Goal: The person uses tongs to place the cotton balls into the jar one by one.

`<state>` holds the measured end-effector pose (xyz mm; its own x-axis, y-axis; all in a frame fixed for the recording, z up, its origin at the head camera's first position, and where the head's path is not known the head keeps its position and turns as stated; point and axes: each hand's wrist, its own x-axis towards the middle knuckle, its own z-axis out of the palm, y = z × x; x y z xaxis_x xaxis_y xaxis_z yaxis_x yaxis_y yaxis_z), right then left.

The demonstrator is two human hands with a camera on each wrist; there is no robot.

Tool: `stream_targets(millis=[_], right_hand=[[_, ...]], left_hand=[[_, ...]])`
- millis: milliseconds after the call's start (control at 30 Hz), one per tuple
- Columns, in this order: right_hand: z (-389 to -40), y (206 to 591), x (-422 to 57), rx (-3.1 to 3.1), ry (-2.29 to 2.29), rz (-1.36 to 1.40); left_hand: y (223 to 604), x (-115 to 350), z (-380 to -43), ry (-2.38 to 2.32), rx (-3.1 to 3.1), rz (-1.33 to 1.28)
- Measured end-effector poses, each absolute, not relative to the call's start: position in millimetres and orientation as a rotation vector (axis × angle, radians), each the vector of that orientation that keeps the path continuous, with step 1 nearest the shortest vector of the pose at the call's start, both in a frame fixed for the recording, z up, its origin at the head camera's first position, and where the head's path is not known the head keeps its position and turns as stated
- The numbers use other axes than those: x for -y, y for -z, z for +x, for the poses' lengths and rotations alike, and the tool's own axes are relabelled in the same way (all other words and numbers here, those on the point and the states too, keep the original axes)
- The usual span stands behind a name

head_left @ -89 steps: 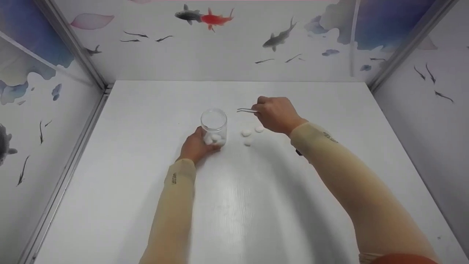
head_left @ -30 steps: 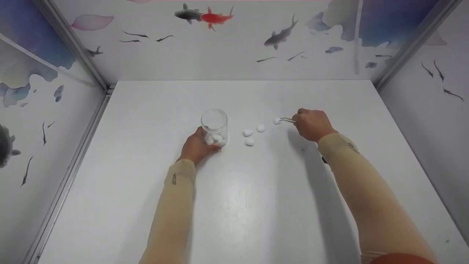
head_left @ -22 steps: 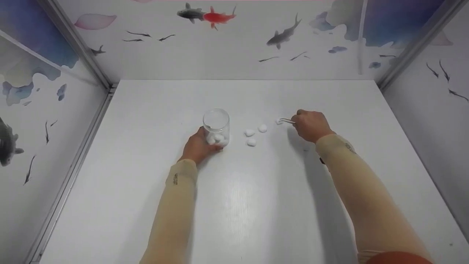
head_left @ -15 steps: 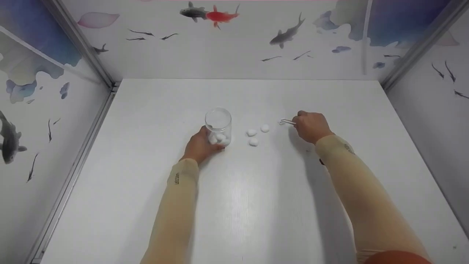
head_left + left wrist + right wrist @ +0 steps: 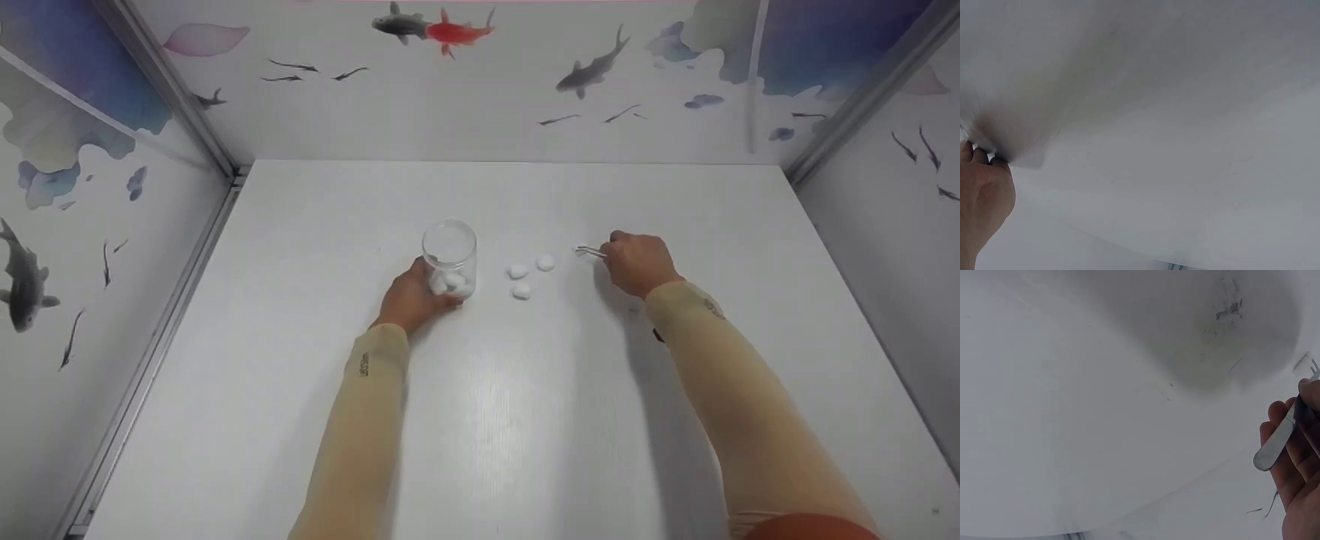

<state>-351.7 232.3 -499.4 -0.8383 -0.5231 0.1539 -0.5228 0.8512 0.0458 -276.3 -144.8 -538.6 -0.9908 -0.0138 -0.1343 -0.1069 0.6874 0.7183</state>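
Observation:
My left hand grips the lower part of a clear, open-topped jar standing on the white table. Several white cotton balls lie in its bottom. To the right of the jar are three loose cotton balls, one on the left, one farther back and one nearer. My right hand pinches metal tweezers, their tips pointing left at a small patch of white cotton low over the table. In the right wrist view, the flat end of the tweezers extends past my fingers.
The white table ends at a back panel painted with fish. Side panels, a left one and a right one, enclose it along metal frame strips.
The tweezers have gone from beside the jar, tips bare, to the right of the loose cotton balls, with white cotton at their tips. My left hand stays on the jar.

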Motion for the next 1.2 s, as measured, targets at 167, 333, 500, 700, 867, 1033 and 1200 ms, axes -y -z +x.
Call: stream_targets(millis=[167,333,500,700,867,1033,1200], right_hand=[[-350.5,499.8,-229.9,2.811,0.042,0.821],[-348.4,496.4,-233.1,2.735,0.031,0.826],[-344.7,491.9,-239.3,2.669,-0.004,0.858],[-339.1,486.4,-242.6,2.634,-0.069,0.885],[-333.4,482.7,-241.7,2.604,-0.118,0.914],[-328.6,480.5,-243.0,2.576,-0.137,0.940],[-324.9,476.1,-241.4,2.597,-0.140,0.945]], left_hand=[[539.5,144.4,-276.2,-1.200,-2.778,-0.109],[538.8,144.3,-276.6,-1.202,-2.781,-0.092],[539.7,144.8,-276.8,-1.192,-2.782,-0.083],[541.9,146.3,-277.1,-1.207,-2.777,-0.099],[541.3,148.4,-275.9,-1.201,-2.773,-0.106],[537.5,146.5,-274.2,-1.194,-2.766,-0.117],[536.0,144.4,-273.8,-1.185,-2.766,-0.105]])
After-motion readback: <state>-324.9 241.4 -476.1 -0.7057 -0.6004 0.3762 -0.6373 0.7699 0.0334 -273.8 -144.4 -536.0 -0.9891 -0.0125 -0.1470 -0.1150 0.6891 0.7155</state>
